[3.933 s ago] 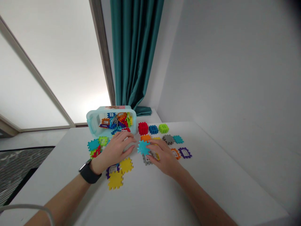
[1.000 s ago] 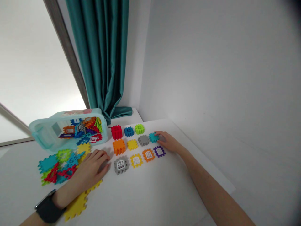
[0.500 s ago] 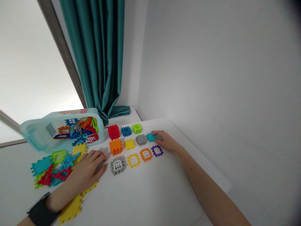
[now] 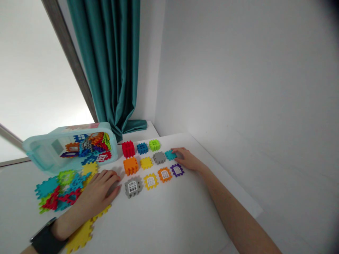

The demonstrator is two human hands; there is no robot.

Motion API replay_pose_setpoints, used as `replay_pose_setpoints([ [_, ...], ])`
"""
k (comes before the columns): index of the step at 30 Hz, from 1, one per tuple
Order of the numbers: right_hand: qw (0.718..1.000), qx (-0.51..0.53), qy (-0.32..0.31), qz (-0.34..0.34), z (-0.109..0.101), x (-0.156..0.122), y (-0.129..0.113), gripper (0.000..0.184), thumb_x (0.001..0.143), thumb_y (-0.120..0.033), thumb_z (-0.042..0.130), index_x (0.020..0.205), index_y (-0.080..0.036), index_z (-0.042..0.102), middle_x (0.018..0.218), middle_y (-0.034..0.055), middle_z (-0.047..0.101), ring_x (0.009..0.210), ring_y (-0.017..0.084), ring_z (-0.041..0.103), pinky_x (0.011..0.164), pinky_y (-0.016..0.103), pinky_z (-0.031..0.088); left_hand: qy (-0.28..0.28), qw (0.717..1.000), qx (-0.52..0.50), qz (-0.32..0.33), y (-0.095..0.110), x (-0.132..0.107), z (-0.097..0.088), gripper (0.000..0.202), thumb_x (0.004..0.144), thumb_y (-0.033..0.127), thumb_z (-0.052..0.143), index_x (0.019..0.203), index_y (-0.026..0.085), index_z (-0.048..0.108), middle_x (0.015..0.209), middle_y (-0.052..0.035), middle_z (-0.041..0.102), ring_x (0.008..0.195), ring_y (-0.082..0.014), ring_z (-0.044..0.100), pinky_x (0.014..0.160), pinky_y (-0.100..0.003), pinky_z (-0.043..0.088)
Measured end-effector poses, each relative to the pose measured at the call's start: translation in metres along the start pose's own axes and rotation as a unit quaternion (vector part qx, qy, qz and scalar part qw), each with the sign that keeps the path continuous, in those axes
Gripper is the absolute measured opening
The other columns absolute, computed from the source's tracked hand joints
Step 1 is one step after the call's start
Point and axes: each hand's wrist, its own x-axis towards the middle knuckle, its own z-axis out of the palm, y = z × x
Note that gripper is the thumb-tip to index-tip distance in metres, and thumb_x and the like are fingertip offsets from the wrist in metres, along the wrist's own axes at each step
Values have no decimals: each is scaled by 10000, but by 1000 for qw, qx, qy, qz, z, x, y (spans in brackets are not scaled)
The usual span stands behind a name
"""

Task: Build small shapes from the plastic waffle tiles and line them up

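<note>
Toy interlocking blocks lie in rows on a white table (image 4: 164, 218). The back row holds a red cube (image 4: 128, 149), a blue piece (image 4: 142, 147) and a green piece (image 4: 154, 144). The middle row has an orange cube (image 4: 130, 165), a yellow piece (image 4: 146, 162), a grey piece (image 4: 159, 157) and a teal piece (image 4: 170, 155). Window tiles sit in front: grey (image 4: 132, 187), yellow (image 4: 150, 181), orange (image 4: 164, 174), purple (image 4: 177, 170). My right hand (image 4: 188, 159) rests flat, fingertips at the teal piece. My left hand (image 4: 98, 193) lies flat, fingers spread, left of the grey window tile.
A pale teal plastic box (image 4: 69, 146) lies on its side, with blocks inside and a loose pile (image 4: 60, 187) spilled in front. Large yellow tiles (image 4: 81, 234) lie under my left wrist. A white wall runs along the right; a teal curtain (image 4: 113, 63) hangs behind.
Since the oldest frame the scattered pieces have been set into rows and my right hand has gone to the teal piece. Over the last second both hands have hardly moved.
</note>
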Motion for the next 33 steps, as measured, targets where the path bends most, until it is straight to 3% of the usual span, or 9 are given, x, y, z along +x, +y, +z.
replay_pose_setpoints([
  [33, 1000, -5, 12, -12, 4, -1, 4, 354, 814, -164, 650, 1157, -249, 659, 1291, 87, 670, 1219, 276, 602, 1081, 525, 435, -2, 1000, -6, -1, 0, 0, -1, 240, 947, 401, 487, 1038, 251, 651, 1068, -70, 678, 1015, -278, 608, 852, -404, 475],
])
